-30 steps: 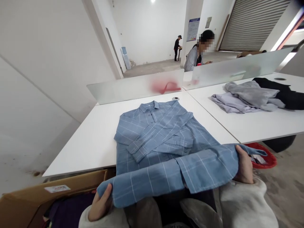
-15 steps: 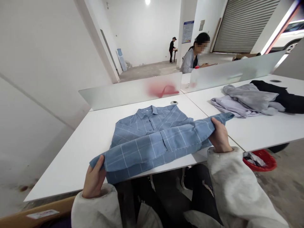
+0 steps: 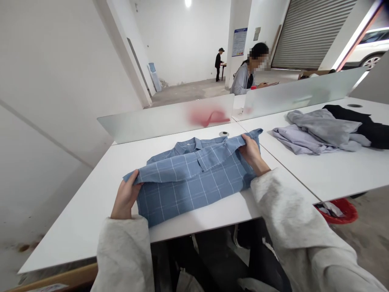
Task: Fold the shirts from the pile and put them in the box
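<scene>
A blue checked shirt (image 3: 194, 178) lies on the white table (image 3: 91, 211) in front of me, its lower part doubled up over the body. My left hand (image 3: 126, 198) pinches the folded edge at the shirt's left side. My right hand (image 3: 251, 152) grips the same folded edge at the right, close to the collar end. Both hands are closed on the cloth, and grey sleeves cover both my arms.
A frosted divider (image 3: 170, 117) runs along the table's far edge. On the neighbouring table to the right lie grey clothes (image 3: 319, 129) and a black garment (image 3: 367, 125). A red basket (image 3: 343, 211) stands on the floor. A person sits beyond the divider; another stands far back.
Both hands have carried the shirt's lower part up from the table's near edge and laid it forward over the body of the shirt.
</scene>
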Demonstrator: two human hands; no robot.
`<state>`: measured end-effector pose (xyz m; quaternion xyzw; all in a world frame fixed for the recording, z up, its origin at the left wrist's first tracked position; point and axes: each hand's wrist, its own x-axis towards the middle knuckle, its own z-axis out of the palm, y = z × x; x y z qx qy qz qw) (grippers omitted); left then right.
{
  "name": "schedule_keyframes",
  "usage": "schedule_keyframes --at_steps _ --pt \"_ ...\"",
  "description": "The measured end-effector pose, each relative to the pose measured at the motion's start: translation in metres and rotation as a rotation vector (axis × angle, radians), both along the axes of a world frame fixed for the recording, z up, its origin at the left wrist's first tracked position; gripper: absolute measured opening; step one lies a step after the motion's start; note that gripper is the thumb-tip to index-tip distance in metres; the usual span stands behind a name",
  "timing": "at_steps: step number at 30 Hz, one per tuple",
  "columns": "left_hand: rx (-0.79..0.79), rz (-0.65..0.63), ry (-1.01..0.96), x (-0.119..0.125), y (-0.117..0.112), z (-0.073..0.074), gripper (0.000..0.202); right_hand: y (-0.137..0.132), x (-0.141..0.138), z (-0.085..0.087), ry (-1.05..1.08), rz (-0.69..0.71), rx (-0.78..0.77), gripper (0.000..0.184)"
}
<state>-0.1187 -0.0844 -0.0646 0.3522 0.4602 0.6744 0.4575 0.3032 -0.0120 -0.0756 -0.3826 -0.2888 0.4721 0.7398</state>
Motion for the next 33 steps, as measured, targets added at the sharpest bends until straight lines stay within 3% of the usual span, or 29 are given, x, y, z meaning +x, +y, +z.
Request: schedule_keyframes --at_steps 8,15,19,22,28,33 --pt "-0.056 -0.074 -0.091 -0.008 0.045 -0.009 0.015 0.054 -0.022 -0.023 0.034 0.096 -0.029 0.015" --pt "-0.149 -0.067 -0.139 -0.009 0.082 -0.043 0.005 0.083 -0.033 -0.056 0.035 0.108 -0.170 0.009" --pt "-0.195 -0.078 -0.164 -0.006 0.087 -0.070 0.009 0.088 -0.033 -0.081 0.046 0.090 -0.203 0.010" --pt "-0.201 -0.100 -0.167 -0.005 0.086 -0.082 0.016 0.089 -0.031 -0.094 0.059 0.078 -0.199 0.009" --pt "-0.229 -0.149 -0.136 -0.008 0.088 -0.086 0.022 0.092 -0.024 -0.102 0.010 0.120 -0.158 0.014" --pt "-0.240 -0.172 -0.115 -0.009 0.090 -0.087 0.024 0.094 -0.021 -0.106 -0.154 0.150 -0.122 0.021"
